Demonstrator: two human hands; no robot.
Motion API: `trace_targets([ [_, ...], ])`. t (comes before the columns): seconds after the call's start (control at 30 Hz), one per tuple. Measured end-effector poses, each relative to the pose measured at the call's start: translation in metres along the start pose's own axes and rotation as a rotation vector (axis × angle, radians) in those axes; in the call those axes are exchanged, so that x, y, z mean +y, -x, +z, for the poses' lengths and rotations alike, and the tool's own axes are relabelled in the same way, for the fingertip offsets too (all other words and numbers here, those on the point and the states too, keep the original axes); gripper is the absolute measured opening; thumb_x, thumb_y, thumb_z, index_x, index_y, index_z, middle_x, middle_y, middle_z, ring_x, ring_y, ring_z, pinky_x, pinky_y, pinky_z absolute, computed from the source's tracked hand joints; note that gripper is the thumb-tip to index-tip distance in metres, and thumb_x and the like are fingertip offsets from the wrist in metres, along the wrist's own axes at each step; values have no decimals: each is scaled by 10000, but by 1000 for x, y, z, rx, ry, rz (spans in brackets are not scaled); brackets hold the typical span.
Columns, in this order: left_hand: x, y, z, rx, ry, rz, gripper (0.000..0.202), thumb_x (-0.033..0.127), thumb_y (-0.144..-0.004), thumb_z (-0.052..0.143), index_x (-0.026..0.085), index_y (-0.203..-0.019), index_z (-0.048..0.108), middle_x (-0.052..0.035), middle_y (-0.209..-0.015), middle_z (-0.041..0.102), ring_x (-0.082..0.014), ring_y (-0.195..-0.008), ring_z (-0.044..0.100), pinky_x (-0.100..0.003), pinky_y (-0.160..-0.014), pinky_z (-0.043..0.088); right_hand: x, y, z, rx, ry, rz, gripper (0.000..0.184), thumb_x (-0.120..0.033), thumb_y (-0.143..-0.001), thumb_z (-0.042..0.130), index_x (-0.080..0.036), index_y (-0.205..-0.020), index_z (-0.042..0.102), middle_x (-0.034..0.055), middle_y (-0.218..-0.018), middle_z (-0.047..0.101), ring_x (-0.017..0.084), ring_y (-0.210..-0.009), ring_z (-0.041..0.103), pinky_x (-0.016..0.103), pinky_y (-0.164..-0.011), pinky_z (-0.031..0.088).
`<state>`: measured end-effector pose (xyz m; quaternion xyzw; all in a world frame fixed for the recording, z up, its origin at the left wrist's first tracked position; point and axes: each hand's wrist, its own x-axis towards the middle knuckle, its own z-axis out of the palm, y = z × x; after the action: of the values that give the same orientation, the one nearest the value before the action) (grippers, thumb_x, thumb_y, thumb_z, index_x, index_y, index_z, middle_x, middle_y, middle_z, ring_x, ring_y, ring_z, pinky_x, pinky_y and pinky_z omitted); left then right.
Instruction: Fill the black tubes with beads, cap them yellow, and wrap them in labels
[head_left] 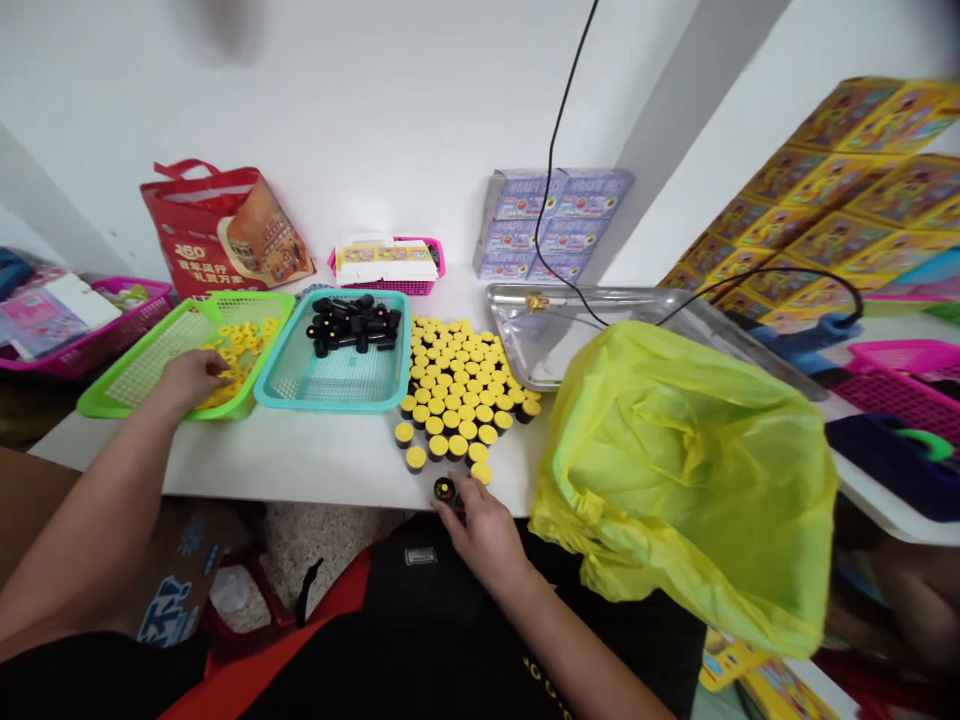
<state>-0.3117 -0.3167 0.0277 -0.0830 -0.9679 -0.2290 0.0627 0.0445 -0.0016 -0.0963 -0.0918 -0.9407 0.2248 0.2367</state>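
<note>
My left hand (pixel 191 380) rests in a green mesh tray (pixel 142 365), fingers on a heap of small yellow caps (pixel 241 360); whether it grips one is hidden. My right hand (pixel 480 530) pinches a small black cylinder (pixel 444 490) with a yellow dot on its end, at the table's front edge. Just beyond it, many black cylinders with yellow tops (pixel 457 400) stand packed together on the white table (pixel 300 470). A teal mesh tray (pixel 334 385) between them and the green tray holds a pile of black cylinders (pixel 352 325).
A yellow-green plastic bag (pixel 675 490) bulges at the right, before a steel tray (pixel 570 320) crossed by a black cable (pixel 559 150). Stacked printed boxes (pixel 551 225) stand behind. A red bag (pixel 225 230) and pink baskets (pixel 386 270) line the back and left.
</note>
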Motion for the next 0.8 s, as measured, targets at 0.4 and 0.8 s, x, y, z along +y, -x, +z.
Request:
trace_targets([
  [0.4,132,146,38,25,1214,103,227,168,-601,822,162,-753,654,17,-704,659,-110,-618,556,-235,-598,447,-36,2,-47,287,-47,-295,371,-174,-899,652,-151,-1259,568,147,-1030,646,244,-924,662,379,-771,606],
  [0.8,216,275,113,-833,1483,-271,260,323,-671,804,167,-775,624,10,-734,587,-97,-688,534,-218,-624,418,-35,13,-67,271,-33,-373,299,-99,-878,617,-191,-1162,634,112,-974,647,222,-905,605,365,-751,568],
])
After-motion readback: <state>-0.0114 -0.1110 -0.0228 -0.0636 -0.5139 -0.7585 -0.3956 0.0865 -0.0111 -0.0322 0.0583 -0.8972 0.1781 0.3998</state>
